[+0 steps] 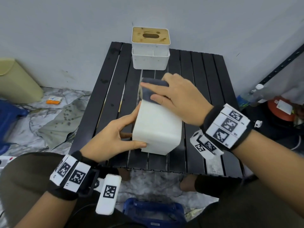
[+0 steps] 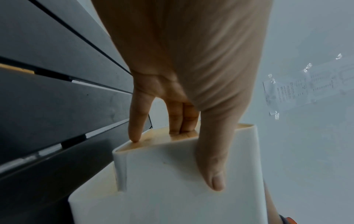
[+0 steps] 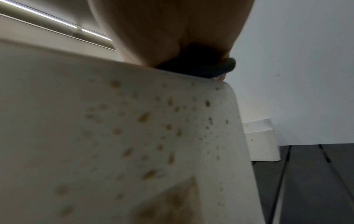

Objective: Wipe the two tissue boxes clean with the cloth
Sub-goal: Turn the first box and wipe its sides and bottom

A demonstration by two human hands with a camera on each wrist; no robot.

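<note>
A white tissue box (image 1: pixel 158 129) lies tipped on its side in the middle of the black table. My left hand (image 1: pixel 115 137) grips its near left end, thumb (image 2: pixel 214 171) across the white side and fingers (image 2: pixel 180 119) on the wooden lid face. At the box's far end my right hand (image 1: pixel 177 96) holds a dark grey cloth (image 1: pixel 151 89) pressed against it. The right wrist view shows the cloth (image 3: pixel 201 66) on the box's upper edge and brown spots over the box side (image 3: pixel 153 136). A second white tissue box (image 1: pixel 150 48) with a stained wooden lid stands upright at the table's far edge.
The black slatted table (image 1: pixel 205 79) stands against a grey wall. A beige bin (image 1: pixel 14 81) and a grey rag (image 1: pixel 60 124) are on the floor to the left. Bottles and an orange container (image 1: pixel 279 109) stand to the right. A blue object (image 1: pixel 154 211) sits below the near edge.
</note>
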